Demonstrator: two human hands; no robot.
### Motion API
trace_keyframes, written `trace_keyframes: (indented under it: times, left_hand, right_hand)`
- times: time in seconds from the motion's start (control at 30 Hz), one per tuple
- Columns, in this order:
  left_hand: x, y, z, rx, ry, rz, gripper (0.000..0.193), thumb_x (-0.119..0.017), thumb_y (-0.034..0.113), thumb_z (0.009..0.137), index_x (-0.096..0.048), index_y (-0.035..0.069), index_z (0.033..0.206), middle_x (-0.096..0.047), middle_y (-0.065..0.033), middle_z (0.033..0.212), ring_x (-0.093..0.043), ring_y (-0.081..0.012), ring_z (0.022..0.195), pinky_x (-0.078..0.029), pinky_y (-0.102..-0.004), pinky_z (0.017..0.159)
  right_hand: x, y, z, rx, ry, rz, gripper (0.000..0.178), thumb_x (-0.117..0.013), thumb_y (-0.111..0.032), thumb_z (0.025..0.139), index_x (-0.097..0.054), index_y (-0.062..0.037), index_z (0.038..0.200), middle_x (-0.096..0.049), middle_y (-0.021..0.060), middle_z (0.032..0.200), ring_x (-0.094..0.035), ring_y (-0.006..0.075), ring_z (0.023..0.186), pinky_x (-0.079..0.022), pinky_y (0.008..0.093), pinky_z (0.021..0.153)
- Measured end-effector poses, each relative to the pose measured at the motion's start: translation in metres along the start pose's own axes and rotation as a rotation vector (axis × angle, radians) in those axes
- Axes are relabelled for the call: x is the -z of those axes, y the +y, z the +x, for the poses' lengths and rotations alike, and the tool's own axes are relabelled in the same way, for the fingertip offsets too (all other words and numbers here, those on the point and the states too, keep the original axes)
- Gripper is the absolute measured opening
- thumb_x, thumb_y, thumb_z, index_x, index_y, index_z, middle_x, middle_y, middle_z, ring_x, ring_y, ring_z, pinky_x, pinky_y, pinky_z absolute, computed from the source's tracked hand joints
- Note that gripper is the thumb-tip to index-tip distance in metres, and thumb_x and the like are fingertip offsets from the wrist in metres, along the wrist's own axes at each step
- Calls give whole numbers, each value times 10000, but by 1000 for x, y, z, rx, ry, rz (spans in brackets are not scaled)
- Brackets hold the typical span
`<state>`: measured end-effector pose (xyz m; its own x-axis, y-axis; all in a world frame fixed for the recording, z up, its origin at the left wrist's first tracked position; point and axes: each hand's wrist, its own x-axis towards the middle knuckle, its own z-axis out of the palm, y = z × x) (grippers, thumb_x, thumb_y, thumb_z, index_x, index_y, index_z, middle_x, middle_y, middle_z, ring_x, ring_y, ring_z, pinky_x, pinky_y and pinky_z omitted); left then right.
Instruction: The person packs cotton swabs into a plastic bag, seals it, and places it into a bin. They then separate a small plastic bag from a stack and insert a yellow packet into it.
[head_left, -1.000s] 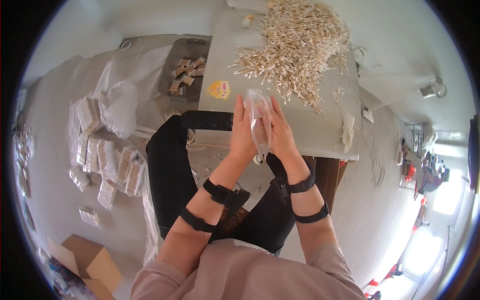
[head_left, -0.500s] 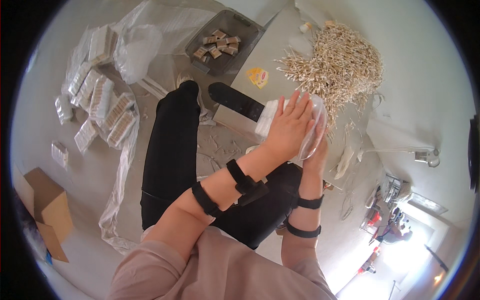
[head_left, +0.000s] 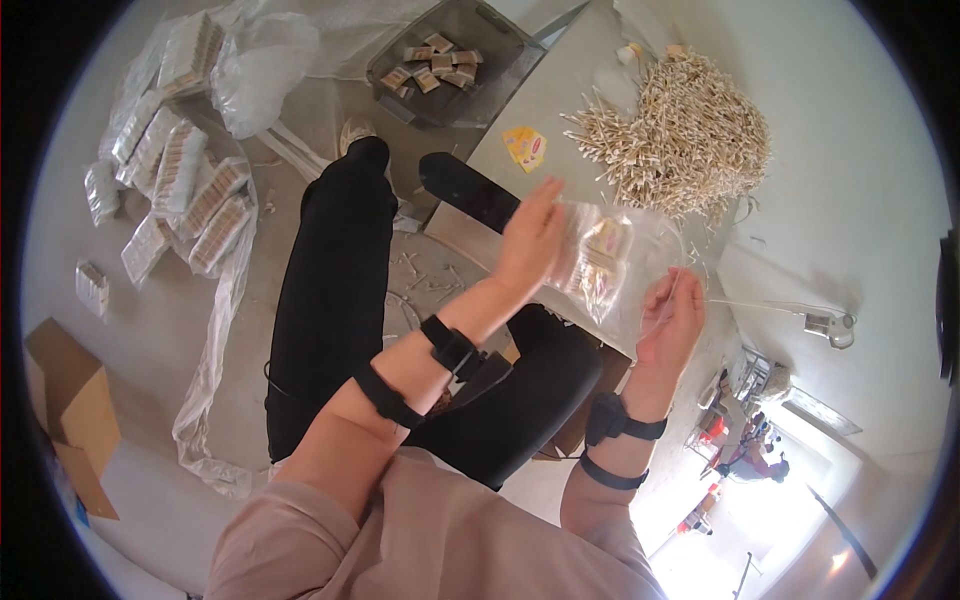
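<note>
- A clear plastic bag (head_left: 650, 240) is stretched between the two hands, over the near part of the grey table (head_left: 565, 80).
- Inside the bag, small packs (head_left: 603, 262) with yellow and whitish faces sit bunched toward its left end; the right end is slack, see-through film.
- The left hand (head_left: 532, 235) lies along the packed end of the bag, its fingers straight and close together; its thumb is hidden, so I cannot tell whether it grips.
- The right hand (head_left: 672, 318) has its fingers curled and narrowed on the slack edge of the bag, pinching the film.
- A grey bin (head_left: 505, 75) stands beside the table, with several small brown-and-white packets (head_left: 440, 66) lying loose and at odd angles on its bottom.
- On the floor to the left, clear-wrapped bundles (head_left: 180, 165) lie heaped, many showing rows of small packets through the film.
- A puffed, crumpled plastic bag (head_left: 262, 80) rests just beside the upper bundles.
- A cardboard box (head_left: 80, 410) at lower left has its flaps spread; what it holds cannot be told.
- On the table, a heap of cotton-tipped sticks (head_left: 700, 135) lies loose, with a small whitish container (head_left: 628, 54) near its upper left edge.
- Yellow cards (head_left: 524, 148) lie fanned on the table, left of the heap.
</note>
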<state>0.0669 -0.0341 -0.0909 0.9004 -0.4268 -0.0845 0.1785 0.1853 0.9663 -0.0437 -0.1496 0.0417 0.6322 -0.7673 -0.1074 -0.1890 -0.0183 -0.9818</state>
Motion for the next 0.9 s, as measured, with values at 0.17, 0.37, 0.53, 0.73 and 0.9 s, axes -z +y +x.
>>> trace_keyframes:
  times: [0.17,0.37,0.53,0.73,0.9]
  left_hand:
    - [4,-18,3,169,-104,-364,484,-418,284,1009,-388,-16,1388,-396,-195,1431,-337,-286,1358,-240,-327,1118]
    - [1,-42,7,16,-277,76,591,-281,390,1022,-254,-17,1450,-221,-189,1523,-166,-307,1427,-121,-372,1156]
    - [-6,-40,11,28,-290,124,614,-247,411,1018,-235,-21,1454,-197,-181,1534,-141,-324,1431,-90,-408,1159]
    - [3,-27,21,32,-317,92,603,-289,396,1015,-228,-5,1461,-188,-208,1529,-137,-337,1430,-86,-389,1158]
    - [-8,-8,21,-43,-332,-13,607,-315,398,1010,-219,12,1469,-159,-242,1525,-116,-358,1430,-87,-385,1156]
  right_hand:
    - [48,59,20,-51,-57,582,288,-526,-228,963,-549,-25,1166,-591,121,1086,-541,219,1011,-451,343,879]
    - [-26,68,2,83,-36,-538,427,-470,-324,982,-467,-35,1297,-524,142,1255,-495,240,1147,-414,372,970]
    - [-70,70,18,-75,45,-193,489,-452,-380,980,-433,-43,1334,-517,126,1268,-507,225,1125,-439,357,939]
    - [-66,53,-4,-244,137,222,564,-431,-447,977,-393,-53,1378,-508,107,1285,-523,207,1099,-469,338,901]
    - [-60,57,-5,-360,185,491,615,-418,-492,974,-366,-59,1408,-502,95,1296,-533,195,1081,-489,325,876]
